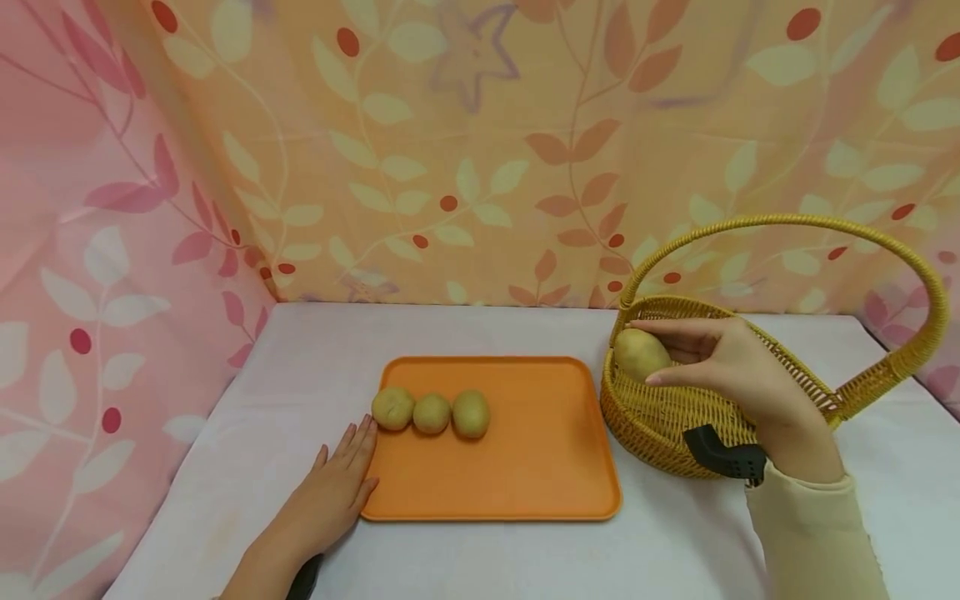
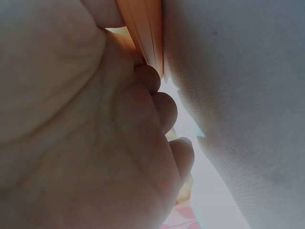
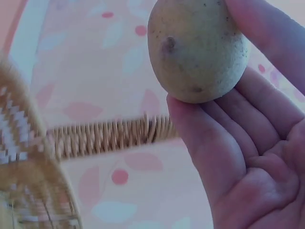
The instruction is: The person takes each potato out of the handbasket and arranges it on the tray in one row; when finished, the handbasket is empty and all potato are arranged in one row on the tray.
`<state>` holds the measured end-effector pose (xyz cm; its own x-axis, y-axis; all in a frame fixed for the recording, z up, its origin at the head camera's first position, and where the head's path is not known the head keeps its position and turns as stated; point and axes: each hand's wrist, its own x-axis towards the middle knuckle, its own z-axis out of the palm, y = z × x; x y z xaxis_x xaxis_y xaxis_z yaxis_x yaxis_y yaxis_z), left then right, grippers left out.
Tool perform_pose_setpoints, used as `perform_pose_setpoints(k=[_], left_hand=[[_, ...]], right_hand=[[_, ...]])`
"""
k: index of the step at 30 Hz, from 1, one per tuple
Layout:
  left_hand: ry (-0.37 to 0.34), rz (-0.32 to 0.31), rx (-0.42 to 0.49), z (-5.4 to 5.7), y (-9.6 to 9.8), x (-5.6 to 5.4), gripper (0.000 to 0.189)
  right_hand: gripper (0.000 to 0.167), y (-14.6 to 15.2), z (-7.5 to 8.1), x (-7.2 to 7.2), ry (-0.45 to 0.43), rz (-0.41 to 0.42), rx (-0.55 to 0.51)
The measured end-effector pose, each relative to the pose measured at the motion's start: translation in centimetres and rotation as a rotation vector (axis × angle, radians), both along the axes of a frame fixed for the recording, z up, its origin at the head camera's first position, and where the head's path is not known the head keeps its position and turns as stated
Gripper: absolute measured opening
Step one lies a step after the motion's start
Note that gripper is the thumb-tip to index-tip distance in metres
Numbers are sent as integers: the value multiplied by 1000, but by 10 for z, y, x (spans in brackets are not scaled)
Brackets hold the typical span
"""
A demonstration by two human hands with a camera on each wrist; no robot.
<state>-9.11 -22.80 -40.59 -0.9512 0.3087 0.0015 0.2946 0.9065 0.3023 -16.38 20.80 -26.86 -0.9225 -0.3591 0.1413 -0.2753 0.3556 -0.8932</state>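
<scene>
My right hand [image 1: 742, 375] pinches a potato [image 1: 642, 355] between thumb and fingers, over the left side of a wicker basket [image 1: 637, 425]. Dark spots show on this potato's skin in the right wrist view, where the thumb [image 3: 271, 38] presses one side of it. On an orange tray [image 1: 525, 483], three potatoes sit in a row near the left end: a left one [image 1: 393, 408], a middle one [image 1: 432, 414] and a right one [image 1: 471, 414]. My left hand [image 1: 330, 492] rests at the tray's left edge with its fingers extended, fingertips close to the left potato.
The basket's tall arched handle [image 1: 787, 220] rises over it at the right. A white cloth [image 1: 480, 562] covers the table. Behind stands a patterned orange curtain [image 1: 480, 167], with a pink one [image 1: 75, 250] along the left side.
</scene>
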Motion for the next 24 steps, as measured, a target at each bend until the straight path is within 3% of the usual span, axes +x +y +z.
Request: perform_pose_setpoints(k=[9, 17, 24], left_hand=[[7, 0, 10, -2, 0, 0, 63], [9, 1, 2, -3, 0, -1, 63], [-2, 6, -3, -3, -1, 0, 63]], right_hand=[[55, -37, -3, -7, 7, 75, -95], [58, -71, -25, -14, -110, 119, -222], [59, -94, -44, -19, -175, 145, -193]])
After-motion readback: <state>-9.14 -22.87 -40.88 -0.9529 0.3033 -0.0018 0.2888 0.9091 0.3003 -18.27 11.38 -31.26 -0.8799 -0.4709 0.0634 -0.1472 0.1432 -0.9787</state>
